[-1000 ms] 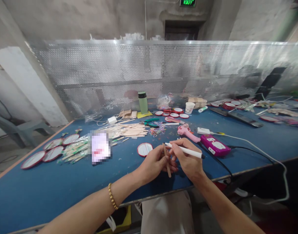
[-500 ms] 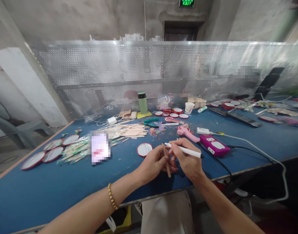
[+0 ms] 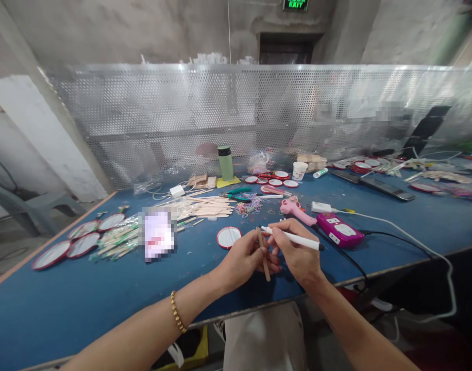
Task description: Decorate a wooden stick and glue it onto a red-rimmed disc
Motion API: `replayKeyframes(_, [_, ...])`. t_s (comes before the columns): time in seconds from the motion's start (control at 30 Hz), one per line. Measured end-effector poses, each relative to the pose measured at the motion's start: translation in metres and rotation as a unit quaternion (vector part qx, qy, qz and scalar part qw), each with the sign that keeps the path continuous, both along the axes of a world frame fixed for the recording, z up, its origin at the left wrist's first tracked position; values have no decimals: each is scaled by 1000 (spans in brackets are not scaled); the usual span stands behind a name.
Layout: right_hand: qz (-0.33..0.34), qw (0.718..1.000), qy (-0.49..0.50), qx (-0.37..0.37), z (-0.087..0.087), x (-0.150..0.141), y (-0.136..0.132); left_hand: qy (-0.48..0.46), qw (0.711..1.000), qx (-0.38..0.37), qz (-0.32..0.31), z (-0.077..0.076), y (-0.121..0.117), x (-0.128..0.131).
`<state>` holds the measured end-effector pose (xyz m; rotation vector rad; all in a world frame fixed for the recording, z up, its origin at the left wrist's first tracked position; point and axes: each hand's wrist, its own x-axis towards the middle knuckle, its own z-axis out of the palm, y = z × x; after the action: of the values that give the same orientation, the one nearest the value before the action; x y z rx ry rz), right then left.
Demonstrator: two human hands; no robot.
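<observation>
Near the front edge of the blue table, my left hand (image 3: 248, 257) pinches a flat wooden craft stick (image 3: 264, 260), held at a slant. My right hand (image 3: 298, 255) grips a white marker pen (image 3: 300, 240) with a dark end cap. The marker's tip is at the upper end of the stick; whether it touches the wood I cannot tell. Just beyond my left hand lies a round white disc with a red rim (image 3: 229, 237). Some of my left fingers are hidden behind the stick and my right hand.
A pink glue gun (image 3: 298, 210) and a magenta box (image 3: 339, 230) with cables lie to the right. Craft sticks (image 3: 211, 207), small coloured bands (image 3: 249, 205) and green-handled pliers (image 3: 239, 194) lie ahead. A green bottle (image 3: 225, 164) stands behind them. A blurred-out phone-like object (image 3: 158, 234) is left.
</observation>
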<state>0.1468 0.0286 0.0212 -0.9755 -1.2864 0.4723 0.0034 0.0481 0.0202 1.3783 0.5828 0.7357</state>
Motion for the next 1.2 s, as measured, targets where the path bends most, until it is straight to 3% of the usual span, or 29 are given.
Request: replayKeyframes(1.2, [-11, 1000, 6, 6, 3, 0, -2, -10, 1000, -15, -1, 0, 0, 0])
